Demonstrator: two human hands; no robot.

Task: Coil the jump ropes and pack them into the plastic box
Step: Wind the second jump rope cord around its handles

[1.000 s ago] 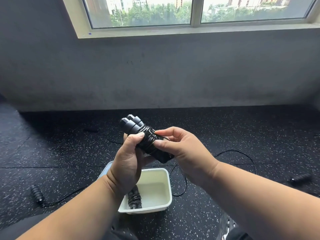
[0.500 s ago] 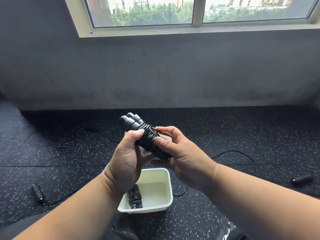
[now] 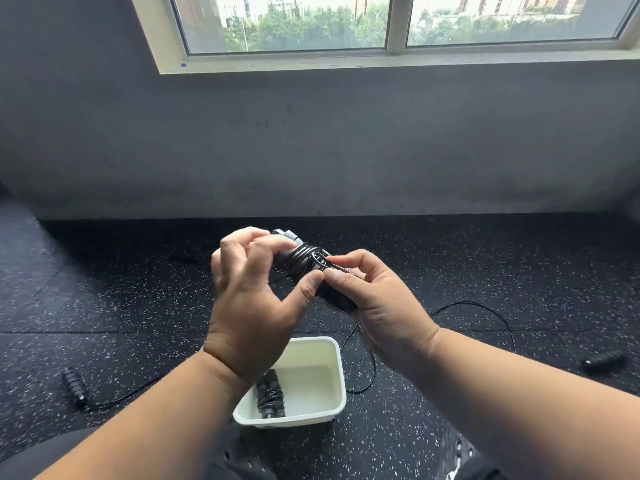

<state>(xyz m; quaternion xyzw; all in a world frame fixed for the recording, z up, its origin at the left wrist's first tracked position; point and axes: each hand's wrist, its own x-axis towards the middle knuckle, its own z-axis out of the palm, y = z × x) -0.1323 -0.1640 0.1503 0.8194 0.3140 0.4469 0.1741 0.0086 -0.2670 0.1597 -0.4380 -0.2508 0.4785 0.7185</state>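
I hold a black jump rope bundle (image 3: 304,263), its cord wound around both handles, in the air above the white plastic box (image 3: 337,372). My left hand (image 3: 252,299) curls over the bundle's left end, thumb pressing the lower side. My right hand (image 3: 377,306) grips the right end and pinches the last cord loop between thumb and forefinger. A second coiled black jump rope (image 3: 270,394) lies in the box's left half. A third rope lies loose on the floor: one handle (image 3: 74,381) at the left, the other handle (image 3: 604,360) at the right, thin cord (image 3: 485,308) between them.
The floor (image 3: 121,299) is black speckled rubber matting. A dark grey wall (image 3: 329,140) with a window (image 3: 381,22) stands close behind. My dark-clothed legs show at the bottom edge, right below the box.
My left hand has shifted up and over the top of the bundle, hiding the handle ends. My right hand slid toward the right end, pinching the cord loop. The bundle turned more level.
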